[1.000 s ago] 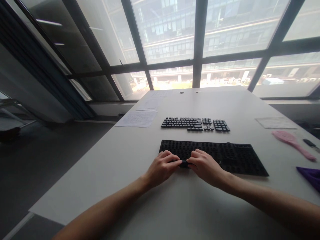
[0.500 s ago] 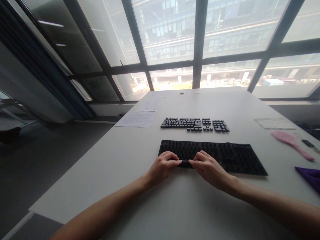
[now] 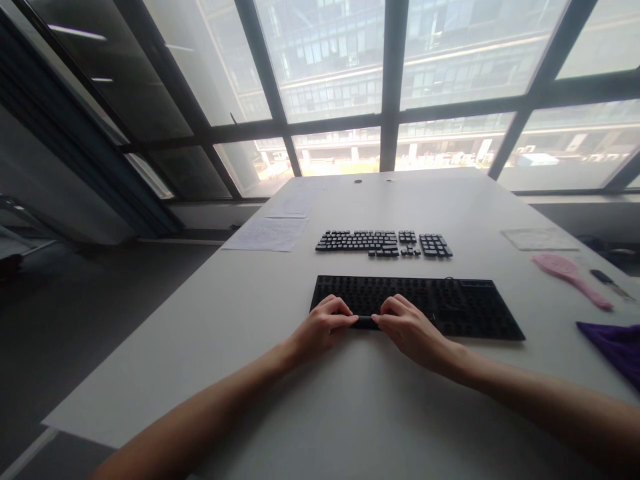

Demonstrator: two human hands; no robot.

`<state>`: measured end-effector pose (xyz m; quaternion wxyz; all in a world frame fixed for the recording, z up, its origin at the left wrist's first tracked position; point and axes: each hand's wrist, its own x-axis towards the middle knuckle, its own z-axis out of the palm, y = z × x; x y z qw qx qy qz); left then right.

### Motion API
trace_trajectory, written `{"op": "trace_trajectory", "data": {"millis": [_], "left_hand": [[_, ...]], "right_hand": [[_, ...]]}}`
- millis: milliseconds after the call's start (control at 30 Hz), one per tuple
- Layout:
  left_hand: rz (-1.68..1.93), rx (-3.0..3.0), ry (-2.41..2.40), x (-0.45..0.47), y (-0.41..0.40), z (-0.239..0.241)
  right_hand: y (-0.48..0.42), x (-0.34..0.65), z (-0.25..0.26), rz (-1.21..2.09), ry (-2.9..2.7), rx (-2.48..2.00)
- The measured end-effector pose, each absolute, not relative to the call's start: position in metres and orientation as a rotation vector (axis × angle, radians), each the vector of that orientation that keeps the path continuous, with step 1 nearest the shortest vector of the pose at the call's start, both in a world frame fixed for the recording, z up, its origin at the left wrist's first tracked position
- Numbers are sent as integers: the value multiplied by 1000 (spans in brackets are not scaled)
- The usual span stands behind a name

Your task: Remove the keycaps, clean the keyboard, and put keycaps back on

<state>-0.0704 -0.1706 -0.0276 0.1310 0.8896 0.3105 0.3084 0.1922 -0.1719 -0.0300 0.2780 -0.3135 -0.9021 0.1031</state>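
A black keyboard base (image 3: 450, 308) with its keycaps off lies on the white table (image 3: 280, 333) in front of me. My left hand (image 3: 323, 327) and my right hand (image 3: 407, 330) rest at its near edge, fingers curled, pinching the two ends of a long black keycap (image 3: 365, 322) between them. The removed black keycaps (image 3: 383, 243) are laid out in rows behind the base.
Printed paper sheets (image 3: 267, 235) lie at the table's left rear. To the right are a pink brush (image 3: 570, 277), a small dark tool (image 3: 603, 278), a clear flat sheet (image 3: 540, 238) and a purple cloth (image 3: 615, 343). Large windows stand behind the table.
The view has shifted slightly; both hands stay at the keyboard's near edge on the long keycap, which sits a little lower against the base.
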Motion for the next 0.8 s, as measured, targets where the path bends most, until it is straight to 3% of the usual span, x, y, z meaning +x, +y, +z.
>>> {"op": "trace_trajectory", "data": {"millis": [800], "left_hand": [[866,2813,1055,-67,-178,-18]], "right_hand": [[-171,208,-23,200,-2390,-854]]}}
